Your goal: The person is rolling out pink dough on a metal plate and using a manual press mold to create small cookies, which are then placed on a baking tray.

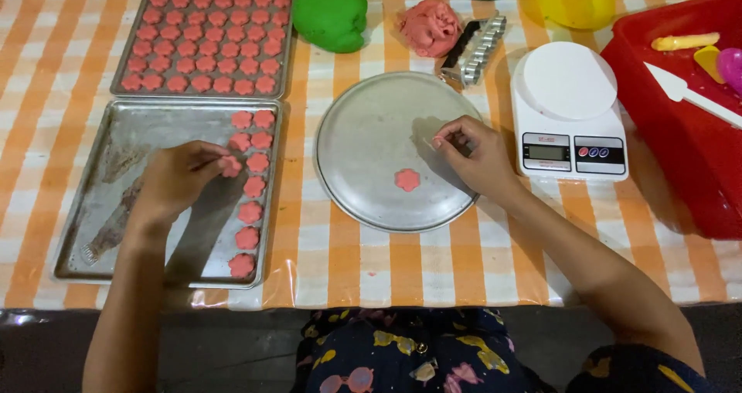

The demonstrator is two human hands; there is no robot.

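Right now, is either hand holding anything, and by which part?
Left hand pinches a pink flower-shaped dough piece by its edge. Right hand pinches something too small to identify.

left hand [179, 178]: flower-shaped pink dough piece [229, 166] over tray [93, 238] | right hand [475, 155]: above round pan [363, 142]

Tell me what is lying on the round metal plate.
One pink flower-shaped dough piece lies on the round metal plate. The right hand covers its right edge, hiding anything under it.
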